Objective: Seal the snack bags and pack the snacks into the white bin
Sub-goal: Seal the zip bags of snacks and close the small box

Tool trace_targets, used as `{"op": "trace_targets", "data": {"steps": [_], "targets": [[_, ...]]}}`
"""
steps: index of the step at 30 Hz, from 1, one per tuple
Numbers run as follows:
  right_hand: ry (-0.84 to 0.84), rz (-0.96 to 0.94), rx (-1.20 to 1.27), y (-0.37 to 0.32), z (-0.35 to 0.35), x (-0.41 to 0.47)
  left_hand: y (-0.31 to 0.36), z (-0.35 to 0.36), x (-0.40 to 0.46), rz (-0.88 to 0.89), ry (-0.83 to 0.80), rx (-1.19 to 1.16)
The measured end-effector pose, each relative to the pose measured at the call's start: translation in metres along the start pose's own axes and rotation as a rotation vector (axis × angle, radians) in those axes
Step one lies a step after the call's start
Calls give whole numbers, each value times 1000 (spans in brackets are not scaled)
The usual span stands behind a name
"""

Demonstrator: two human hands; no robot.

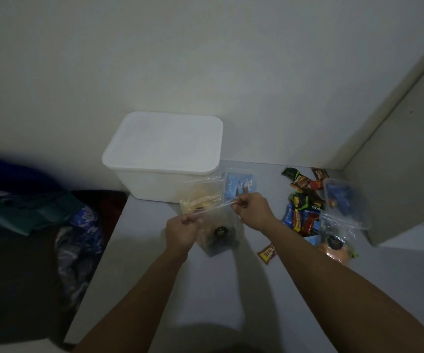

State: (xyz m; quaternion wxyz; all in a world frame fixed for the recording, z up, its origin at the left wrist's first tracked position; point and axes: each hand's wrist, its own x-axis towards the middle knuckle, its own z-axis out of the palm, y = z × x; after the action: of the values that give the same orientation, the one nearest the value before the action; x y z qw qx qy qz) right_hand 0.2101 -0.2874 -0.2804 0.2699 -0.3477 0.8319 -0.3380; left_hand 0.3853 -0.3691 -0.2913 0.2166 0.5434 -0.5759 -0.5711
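Observation:
A clear zip bag [217,236] with a dark round label stands on the table, held up between both hands. My left hand [181,231] pinches the left end of its top strip and my right hand [253,211] pinches the right end. The white bin [164,155] sits just behind, with its lid on. Two more clear bags lean against the bin's front: one with yellow snacks [200,196] and one with blue packets [240,183].
Loose snack wrappers [304,202] lie scattered at the right, with a clear bag of blue packets [343,197], an orange snack bag [335,247] and a single wrapper [268,253]. Dark clothes and a shiny blue bag [78,233] lie off the table's left edge. A wall stands behind.

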Motion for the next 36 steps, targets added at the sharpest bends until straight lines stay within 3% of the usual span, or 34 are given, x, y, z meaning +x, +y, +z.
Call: {"op": "trace_targets", "data": {"steps": [4,9,12,15,18,25,31,36], "targets": [[16,1,4,-3,-1,1,4,3,1,100,13,120],[52,10,90,7,-20,-2,27,24,-15,618,230,356],[86,44,119,23,-40,-4,45,48,-22,803,186,394],[125,105,154,47,-65,-12,55,79,-27,868,63,386],[178,173,141,78,-92,-24,55,116,-31,820,-134,411],[296,419,104,147,-147,-59,44,200,-54,483,-619,628],[362,555,68,192,-172,-77,41,253,-69,313,-763,568],[317,529,245,208,-178,-77,39,283,-63,78,-843,460]]}}
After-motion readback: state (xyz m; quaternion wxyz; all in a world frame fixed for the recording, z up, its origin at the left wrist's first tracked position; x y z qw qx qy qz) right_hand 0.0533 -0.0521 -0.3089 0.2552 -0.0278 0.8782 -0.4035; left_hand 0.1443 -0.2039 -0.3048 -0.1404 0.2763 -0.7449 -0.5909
